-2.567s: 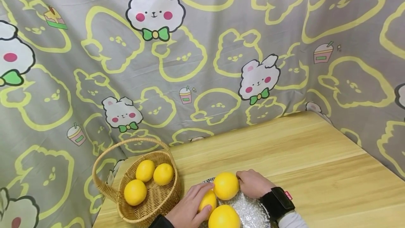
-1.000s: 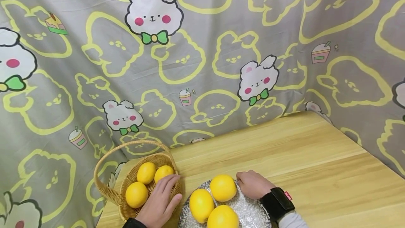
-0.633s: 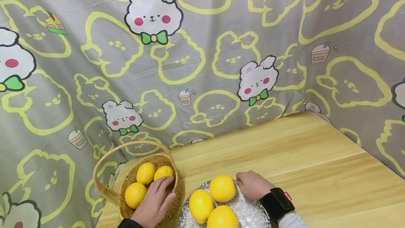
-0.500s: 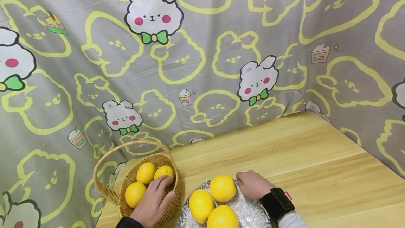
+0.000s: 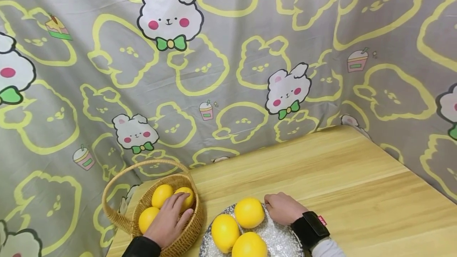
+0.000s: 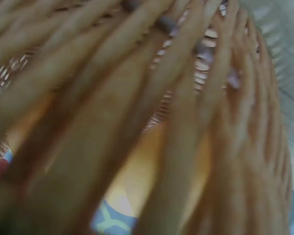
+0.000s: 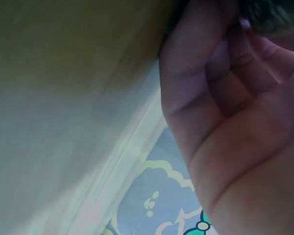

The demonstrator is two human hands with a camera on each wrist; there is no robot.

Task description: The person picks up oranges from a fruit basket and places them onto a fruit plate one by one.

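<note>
The left hand (image 5: 168,222) reaches down into a wicker basket (image 5: 196,225) at the lower left. Its fingertips lie on the right-hand orange (image 5: 185,196), with the thumb spread away from them. Two more oranges sit in the basket, a back orange (image 5: 162,196) and a front orange (image 5: 147,219) partly covered by the hand. Blurred wicker strands (image 6: 186,98) fill the left wrist view, hiding the fingers. The right hand (image 5: 285,208), fingers curled, grips the rim of a speckled silver plate (image 5: 283,241). That plate holds a left orange (image 5: 225,233), a back orange (image 5: 249,212) and a front orange (image 5: 249,245).
The basket's tall arched handle (image 5: 153,162) rises over its opening near the left hand. Both stand on a wooden table (image 5: 321,169), its back edge against a grey patterned curtain (image 5: 228,82). The plate is just right of the basket.
The left hand has let go of an orange on the plate and moved left into the basket, then slightly farther onto the right-hand orange. The right hand has kept its grip on the plate.
</note>
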